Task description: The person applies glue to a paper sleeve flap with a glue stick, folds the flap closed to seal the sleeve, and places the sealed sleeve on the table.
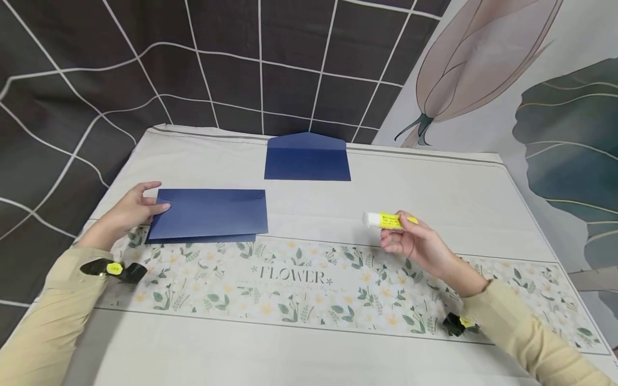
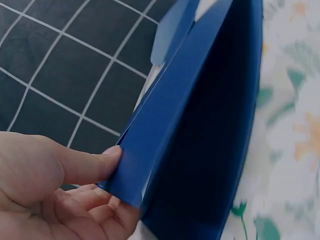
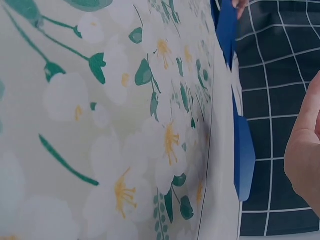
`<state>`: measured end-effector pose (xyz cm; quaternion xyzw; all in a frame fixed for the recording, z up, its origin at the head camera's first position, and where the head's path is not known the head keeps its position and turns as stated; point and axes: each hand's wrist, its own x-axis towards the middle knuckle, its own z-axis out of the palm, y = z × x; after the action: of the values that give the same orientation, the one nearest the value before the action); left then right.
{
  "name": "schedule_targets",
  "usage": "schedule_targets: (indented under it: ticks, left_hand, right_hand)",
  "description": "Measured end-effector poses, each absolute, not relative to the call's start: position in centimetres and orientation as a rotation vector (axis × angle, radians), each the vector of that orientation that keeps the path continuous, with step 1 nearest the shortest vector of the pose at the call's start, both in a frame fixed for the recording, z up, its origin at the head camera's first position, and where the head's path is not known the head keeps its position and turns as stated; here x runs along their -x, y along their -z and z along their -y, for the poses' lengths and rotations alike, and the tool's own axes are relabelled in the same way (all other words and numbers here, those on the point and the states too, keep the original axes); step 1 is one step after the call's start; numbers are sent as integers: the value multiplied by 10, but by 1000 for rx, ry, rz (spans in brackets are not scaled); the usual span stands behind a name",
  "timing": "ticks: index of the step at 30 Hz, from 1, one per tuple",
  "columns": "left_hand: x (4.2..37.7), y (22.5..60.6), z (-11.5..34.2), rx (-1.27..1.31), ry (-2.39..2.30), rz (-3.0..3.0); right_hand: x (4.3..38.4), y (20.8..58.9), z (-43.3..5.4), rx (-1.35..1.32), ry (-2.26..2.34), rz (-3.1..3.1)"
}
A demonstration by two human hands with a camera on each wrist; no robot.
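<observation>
My left hand (image 1: 130, 210) pinches the left edge of a dark blue envelope (image 1: 212, 212), thumb on top and fingers beneath. A second blue layer shows below its front edge; whether it belongs to the same envelope I cannot tell. From the left wrist view, a dark gap runs along the side of the blue envelope (image 2: 160, 115). My right hand (image 1: 417, 244) holds a glue stick (image 1: 388, 220) with a white end and yellow label, above the table and apart from the envelope. Only part of the right hand (image 3: 305, 150) shows in the right wrist view, without the glue stick.
Another blue envelope (image 1: 307, 161) lies at the table's back edge, its pointed flap spread away from me. The white tablecloth (image 1: 434, 182) carries a floral band (image 1: 299, 300) with the word FLOWER. Behind the table hangs a dark gridded cloth (image 1: 289, 64).
</observation>
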<state>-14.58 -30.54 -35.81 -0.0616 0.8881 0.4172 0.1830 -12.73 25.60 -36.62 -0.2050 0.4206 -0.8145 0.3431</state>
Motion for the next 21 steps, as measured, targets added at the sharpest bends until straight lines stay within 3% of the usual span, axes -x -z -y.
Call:
schedule_targets:
  ticks: [12,21]
  left_hand:
    - [142,365,307,134,-723,-2760]
    - [139,364,306,106,-733,-2826]
  right_hand:
    - [126,367,-257,524,2099,-1106]
    - [124,369,-258,534,2102,-1068]
